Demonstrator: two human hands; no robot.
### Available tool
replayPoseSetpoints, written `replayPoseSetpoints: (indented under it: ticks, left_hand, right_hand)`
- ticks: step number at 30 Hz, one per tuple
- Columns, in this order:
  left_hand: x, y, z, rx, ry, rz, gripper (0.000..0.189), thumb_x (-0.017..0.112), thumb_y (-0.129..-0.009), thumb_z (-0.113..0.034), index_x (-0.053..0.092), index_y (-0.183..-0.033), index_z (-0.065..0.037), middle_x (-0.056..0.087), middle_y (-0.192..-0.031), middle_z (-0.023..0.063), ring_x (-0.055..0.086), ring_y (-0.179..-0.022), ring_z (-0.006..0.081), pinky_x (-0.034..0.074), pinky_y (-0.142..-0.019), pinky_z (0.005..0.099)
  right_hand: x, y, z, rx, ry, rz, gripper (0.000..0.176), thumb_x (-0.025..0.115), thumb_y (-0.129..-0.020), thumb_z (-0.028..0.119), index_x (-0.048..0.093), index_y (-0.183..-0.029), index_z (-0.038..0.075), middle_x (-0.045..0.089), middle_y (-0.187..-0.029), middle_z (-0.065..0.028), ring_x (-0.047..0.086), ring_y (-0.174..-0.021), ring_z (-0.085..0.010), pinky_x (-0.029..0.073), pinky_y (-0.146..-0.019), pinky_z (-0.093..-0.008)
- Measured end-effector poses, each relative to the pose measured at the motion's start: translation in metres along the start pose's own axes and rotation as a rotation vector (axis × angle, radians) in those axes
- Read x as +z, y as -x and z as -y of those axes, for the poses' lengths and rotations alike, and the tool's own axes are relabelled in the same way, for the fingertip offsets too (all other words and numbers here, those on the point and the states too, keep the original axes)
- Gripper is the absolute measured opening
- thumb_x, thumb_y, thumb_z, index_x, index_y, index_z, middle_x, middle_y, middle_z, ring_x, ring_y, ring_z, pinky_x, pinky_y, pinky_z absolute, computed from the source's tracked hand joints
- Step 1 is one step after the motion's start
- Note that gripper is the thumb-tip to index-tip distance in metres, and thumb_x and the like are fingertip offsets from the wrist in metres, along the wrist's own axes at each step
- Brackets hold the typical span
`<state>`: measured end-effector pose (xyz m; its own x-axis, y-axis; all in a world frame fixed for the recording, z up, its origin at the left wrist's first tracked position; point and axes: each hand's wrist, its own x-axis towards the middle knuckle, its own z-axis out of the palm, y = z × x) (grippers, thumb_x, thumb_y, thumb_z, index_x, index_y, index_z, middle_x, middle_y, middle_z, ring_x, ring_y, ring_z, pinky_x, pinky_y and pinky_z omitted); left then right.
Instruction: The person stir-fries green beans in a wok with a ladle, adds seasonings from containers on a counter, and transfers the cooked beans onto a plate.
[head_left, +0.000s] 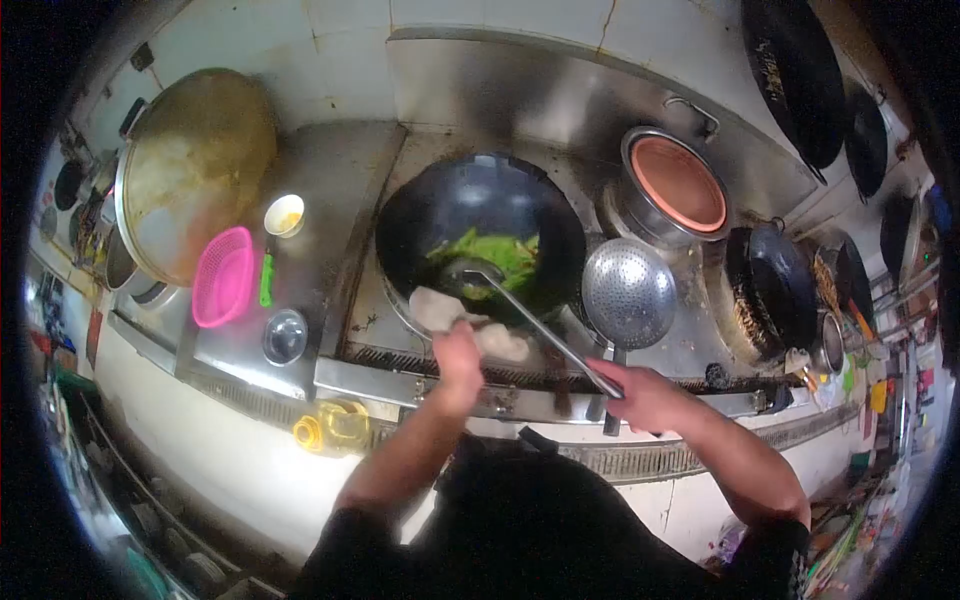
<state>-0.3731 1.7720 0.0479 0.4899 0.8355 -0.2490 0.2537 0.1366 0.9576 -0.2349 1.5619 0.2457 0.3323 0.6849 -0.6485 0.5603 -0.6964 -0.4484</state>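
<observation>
A black wok point(480, 185) sits on the stove in the middle, with green vegetables point(500, 258) in its bottom. My left hand point(457, 365) is closed on a pale cloth point(435, 308) at the wok's near rim. The rim under the cloth is hidden. My right hand point(645, 397) grips the long metal handle of a ladle point(535, 322). The ladle's bowl rests down among the vegetables, and its handle slants over the near right rim. Right beside the wok lies a perforated metal strainer point(630, 293), its handle pointing toward me.
On the left are a pink basket point(223, 277), a green-handled knife point(266, 280), a white bowl point(285, 215), a glass bowl point(285, 337) and a large round lid point(200, 170). An oil bottle point(335, 428) stands at the front edge. Pots point(675, 185) and dark woks point(780, 285) stand right.
</observation>
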Motion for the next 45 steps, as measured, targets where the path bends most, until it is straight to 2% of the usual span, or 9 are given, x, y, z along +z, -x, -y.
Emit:
replayPoseSetpoints:
  ticks: [2, 8, 15, 19, 22, 24, 34, 38, 45]
  left_hand:
    - [0.006, -0.011, 0.002, -0.253, 0.655, -0.031, 0.019, 0.054, -0.086, -0.012, 0.066, -0.089, 0.003, 0.066, -0.084, 0.0095, 0.061, -0.068, 0.0196, 0.048, -0.059, 0.0309]
    - [-0.009, 0.074, 0.112, 0.037, 0.360, -0.054, 0.026, 0.053, -0.085, -0.004, 0.055, -0.110, -0.001, 0.062, -0.098, 0.0102, 0.061, -0.088, 0.0214, 0.051, -0.076, 0.0345]
    - [-0.002, -0.021, 0.008, -0.423, 0.530, -0.246, 0.015, 0.058, -0.087, -0.009, 0.062, -0.101, -0.004, 0.067, -0.093, 0.0117, 0.065, -0.083, 0.0245, 0.054, -0.070, 0.0367]
    - [-0.014, 0.024, 0.090, -0.111, 0.717, 0.103, 0.031, 0.059, -0.086, -0.012, 0.051, -0.110, 0.006, 0.058, -0.103, 0.0159, 0.056, -0.079, 0.0216, 0.050, -0.068, 0.0382]
    - [-0.028, 0.055, 0.116, 0.337, -0.357, 0.001, 0.032, 0.059, -0.087, -0.014, 0.052, -0.113, 0.004, 0.060, -0.101, 0.0147, 0.058, -0.085, 0.0226, 0.049, -0.078, 0.0407]
    - [-0.020, 0.067, 0.039, 0.006, 0.737, -0.013, 0.028, 0.059, -0.087, -0.013, 0.054, -0.109, 0.003, 0.063, -0.097, 0.0141, 0.059, -0.092, 0.0245, 0.046, -0.087, 0.0415]
    - [-0.048, 0.070, 0.097, -0.191, 0.192, 0.074, 0.033, 0.056, -0.085, -0.006, 0.052, -0.118, 0.000, 0.065, -0.098, 0.0094, 0.064, -0.083, 0.0228, 0.054, -0.072, 0.0380]
    - [-0.027, 0.019, 0.079, 0.161, 0.348, -0.028, 0.031, 0.055, -0.088, -0.009, 0.050, -0.117, 0.000, 0.062, -0.098, 0.0100, 0.063, -0.079, 0.0228, 0.054, -0.063, 0.0396]
    - [-0.003, -0.057, 0.046, -0.252, 0.794, -0.071, 0.033, 0.061, -0.088, -0.012, 0.049, -0.118, -0.007, 0.058, -0.095, 0.0066, 0.058, -0.077, 0.0204, 0.050, -0.060, 0.0350]
  right_hand:
    - [0.001, -0.020, 0.001, 0.036, -0.013, 0.046, 0.075, 0.058, -0.087, 0.018, 0.021, -0.152, 0.023, 0.067, -0.082, -0.0199, 0.067, -0.069, -0.0336, 0.055, -0.069, -0.0441]
    - [0.033, -0.002, -0.035, -0.115, 0.218, -0.235, 0.075, 0.058, -0.087, 0.020, 0.021, -0.152, 0.024, 0.066, -0.081, -0.0243, 0.065, -0.068, -0.0408, 0.055, -0.070, -0.0490]
    - [0.003, -0.004, -0.014, -0.005, -0.114, -0.023, 0.071, 0.061, -0.085, 0.015, 0.030, -0.149, 0.022, 0.067, -0.085, -0.0200, 0.068, -0.073, -0.0332, 0.055, -0.070, -0.0449]
    - [0.032, -0.023, -0.023, -0.051, 0.180, -0.214, 0.071, 0.058, -0.086, 0.018, 0.028, -0.150, 0.022, 0.065, -0.079, -0.0226, 0.066, -0.070, -0.0378, 0.053, -0.068, -0.0484]
    - [0.031, 0.001, -0.031, -0.118, 0.184, -0.249, 0.071, 0.057, -0.086, 0.020, 0.027, -0.150, 0.025, 0.064, -0.079, -0.0241, 0.066, -0.073, -0.0390, 0.054, -0.070, -0.0485]
    - [0.019, 0.016, -0.020, 0.009, 0.133, -0.117, 0.070, 0.058, -0.086, 0.020, 0.029, -0.149, 0.026, 0.065, -0.083, -0.0237, 0.066, -0.074, -0.0384, 0.054, -0.072, -0.0464]
    - [0.038, -0.007, -0.021, -0.098, 0.191, -0.285, 0.070, 0.059, -0.085, 0.017, 0.031, -0.149, 0.027, 0.066, -0.084, -0.0221, 0.066, -0.074, -0.0385, 0.054, -0.070, -0.0472]
    - [0.048, 0.006, -0.046, -0.176, 0.151, -0.306, 0.068, 0.063, -0.084, 0.013, 0.038, -0.146, 0.025, 0.066, -0.086, -0.0190, 0.066, -0.075, -0.0366, 0.054, -0.070, -0.0420]
    - [0.073, -0.009, -0.051, -0.130, 0.104, -0.271, 0.074, 0.062, -0.084, 0.015, 0.029, -0.149, 0.027, 0.065, -0.098, -0.0222, 0.065, -0.085, -0.0400, 0.055, -0.077, -0.0455]
